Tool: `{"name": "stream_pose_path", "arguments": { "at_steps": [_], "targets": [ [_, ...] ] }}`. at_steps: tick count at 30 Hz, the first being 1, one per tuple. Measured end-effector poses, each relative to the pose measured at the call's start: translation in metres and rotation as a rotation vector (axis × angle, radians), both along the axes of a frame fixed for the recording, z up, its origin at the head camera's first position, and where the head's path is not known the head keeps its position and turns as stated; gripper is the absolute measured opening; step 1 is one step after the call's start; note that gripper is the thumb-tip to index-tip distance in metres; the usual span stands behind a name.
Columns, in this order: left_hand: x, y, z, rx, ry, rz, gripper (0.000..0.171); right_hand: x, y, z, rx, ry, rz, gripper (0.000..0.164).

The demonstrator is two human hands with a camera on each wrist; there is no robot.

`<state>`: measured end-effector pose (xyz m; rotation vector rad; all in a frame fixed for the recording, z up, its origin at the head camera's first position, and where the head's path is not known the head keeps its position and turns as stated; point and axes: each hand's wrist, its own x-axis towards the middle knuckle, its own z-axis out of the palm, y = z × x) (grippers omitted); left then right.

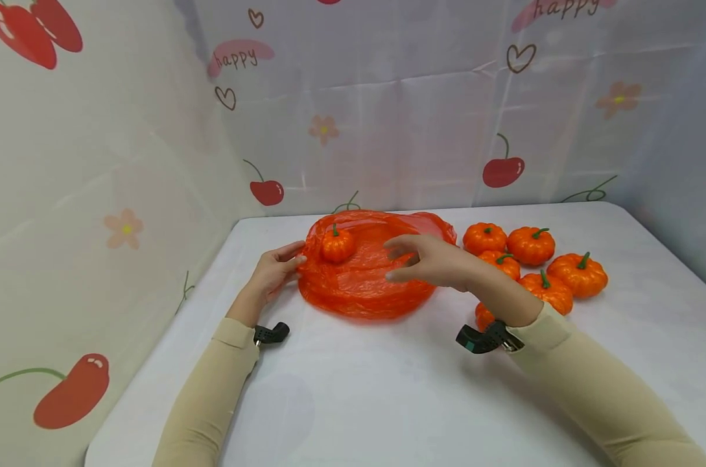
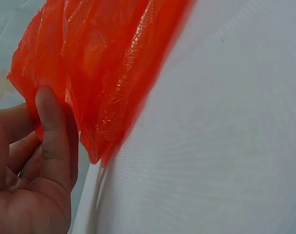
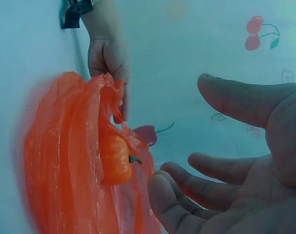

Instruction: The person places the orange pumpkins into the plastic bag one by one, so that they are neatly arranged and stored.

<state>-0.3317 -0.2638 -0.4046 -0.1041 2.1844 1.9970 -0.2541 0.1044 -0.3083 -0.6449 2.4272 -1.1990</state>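
A thin red plastic bag (image 1: 364, 292) lies spread with its mouth open at the middle back of the table. Inside it, toward the left, sits one small orange pumpkin (image 1: 338, 246) with a green stem, also seen in the right wrist view. My left hand (image 1: 275, 269) pinches the bag's left edge between thumb and fingers; the left wrist view shows the film (image 2: 109, 73) between them. Over the bag's right part hovers my right hand (image 1: 425, 261), its fingers spread and slightly bent, with nothing in them. The right palm (image 3: 250, 195) faces the bag in the right wrist view.
Several orange pumpkins (image 1: 577, 275) stand grouped on the table right of the bag, one partly hidden by my right forearm. The white table (image 1: 353, 389) has patterned cloth walls (image 1: 388, 130) behind it and at its sides.
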Motion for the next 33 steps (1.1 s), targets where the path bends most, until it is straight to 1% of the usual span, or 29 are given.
{"name": "stream_pose_path", "arguments": {
  "at_steps": [8, 13, 17, 21, 25, 28, 33],
  "targets": [
    [0.0, 0.0, -0.001, 0.007, 0.0, 0.002, 0.05, 0.015, 0.014, -0.004, -0.028, 0.005, 0.019, 0.071],
    [0.001, 0.001, -0.002, 0.015, -0.003, 0.003, 0.05, 0.022, 0.028, -0.007, -0.059, 0.043, 0.043, 0.065],
    [0.001, 0.001, -0.002, 0.019, -0.003, 0.007, 0.05, 0.028, 0.042, -0.005, -0.07, 0.065, 0.049, 0.064],
    [0.001, 0.0, -0.001, 0.027, 0.001, 0.01, 0.05, 0.034, 0.057, -0.004, -0.061, 0.058, 0.016, 0.065],
    [0.001, 0.0, -0.001, 0.03, 0.003, 0.008, 0.051, 0.039, 0.072, -0.003, -0.023, 0.059, -0.04, 0.065],
    [0.001, 0.0, 0.0, 0.027, 0.005, 0.008, 0.05, 0.043, 0.083, -0.003, -0.01, 0.094, -0.059, 0.063],
    [0.0, 0.0, -0.001, 0.028, 0.005, 0.0, 0.05, 0.044, 0.097, -0.007, -0.016, 0.152, -0.065, 0.057]
  ]
}}
